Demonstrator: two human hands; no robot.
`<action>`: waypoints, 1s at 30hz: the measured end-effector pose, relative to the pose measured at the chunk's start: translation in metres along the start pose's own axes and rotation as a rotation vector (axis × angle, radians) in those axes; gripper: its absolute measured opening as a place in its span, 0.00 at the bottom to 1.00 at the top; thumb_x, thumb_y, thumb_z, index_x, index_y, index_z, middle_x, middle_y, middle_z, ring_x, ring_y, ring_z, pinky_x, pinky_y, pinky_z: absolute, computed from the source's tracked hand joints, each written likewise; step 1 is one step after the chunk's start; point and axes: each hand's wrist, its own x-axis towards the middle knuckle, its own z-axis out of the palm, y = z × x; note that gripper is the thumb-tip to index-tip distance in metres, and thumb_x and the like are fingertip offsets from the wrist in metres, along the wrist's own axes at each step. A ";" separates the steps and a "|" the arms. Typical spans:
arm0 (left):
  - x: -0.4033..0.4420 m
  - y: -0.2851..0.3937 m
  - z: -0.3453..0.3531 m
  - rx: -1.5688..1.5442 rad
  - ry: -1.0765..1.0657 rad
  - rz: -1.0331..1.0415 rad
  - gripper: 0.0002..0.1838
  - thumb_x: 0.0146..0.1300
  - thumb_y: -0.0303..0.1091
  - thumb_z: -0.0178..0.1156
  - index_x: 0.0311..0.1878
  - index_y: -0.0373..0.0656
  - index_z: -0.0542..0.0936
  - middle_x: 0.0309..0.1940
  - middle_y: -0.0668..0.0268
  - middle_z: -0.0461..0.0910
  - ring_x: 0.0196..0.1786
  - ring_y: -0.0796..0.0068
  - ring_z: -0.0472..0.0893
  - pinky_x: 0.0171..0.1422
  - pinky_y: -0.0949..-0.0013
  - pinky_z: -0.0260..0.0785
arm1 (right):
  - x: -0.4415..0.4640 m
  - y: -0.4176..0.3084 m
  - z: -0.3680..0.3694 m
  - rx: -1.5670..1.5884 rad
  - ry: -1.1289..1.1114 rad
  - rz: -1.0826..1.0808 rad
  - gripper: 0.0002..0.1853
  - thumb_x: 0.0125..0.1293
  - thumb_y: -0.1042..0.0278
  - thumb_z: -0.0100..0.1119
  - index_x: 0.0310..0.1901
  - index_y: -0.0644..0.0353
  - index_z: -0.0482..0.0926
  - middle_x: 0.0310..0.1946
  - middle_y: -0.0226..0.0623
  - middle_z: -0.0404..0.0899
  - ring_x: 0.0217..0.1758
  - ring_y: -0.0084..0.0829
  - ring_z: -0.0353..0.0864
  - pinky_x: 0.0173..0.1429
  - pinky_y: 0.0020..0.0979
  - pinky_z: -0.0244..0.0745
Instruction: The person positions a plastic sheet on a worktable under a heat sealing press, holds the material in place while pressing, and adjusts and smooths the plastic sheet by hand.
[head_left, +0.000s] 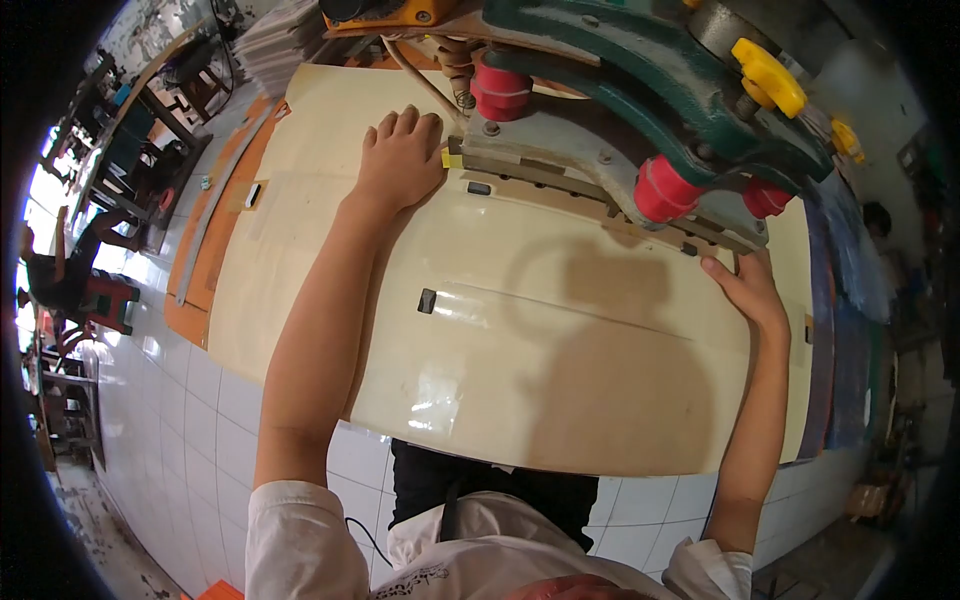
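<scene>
A large cream sheet (480, 380) covers the work surface under a green machine (640, 100) with red knobs. My left hand (402, 160) lies flat on the sheet, fingers spread, just left of the machine's metal bar (560, 182) and a small yellow piece (453, 159). My right hand (745, 285) is at the bar's right end, thumb out over the sheet; its other fingers are partly hidden by the bar. Small dark blocks sit on the sheet, one near the middle (427, 301) and one below the bar (479, 188).
At the left edge a metal ruler (222, 205) lies on an orange board (190, 312). Stacked sheets (280, 45) stand at the back left. A seated person (65, 270) is at far left by a red stool (112, 300). Plastic-wrapped material (850, 330) is at right.
</scene>
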 end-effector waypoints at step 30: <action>0.001 0.001 -0.005 -0.028 -0.053 -0.006 0.24 0.70 0.49 0.53 0.64 0.48 0.75 0.68 0.56 0.71 0.73 0.51 0.66 0.75 0.45 0.57 | -0.002 -0.017 -0.009 -0.051 -0.030 -0.029 0.40 0.63 0.41 0.67 0.67 0.65 0.74 0.76 0.57 0.60 0.80 0.59 0.54 0.81 0.51 0.49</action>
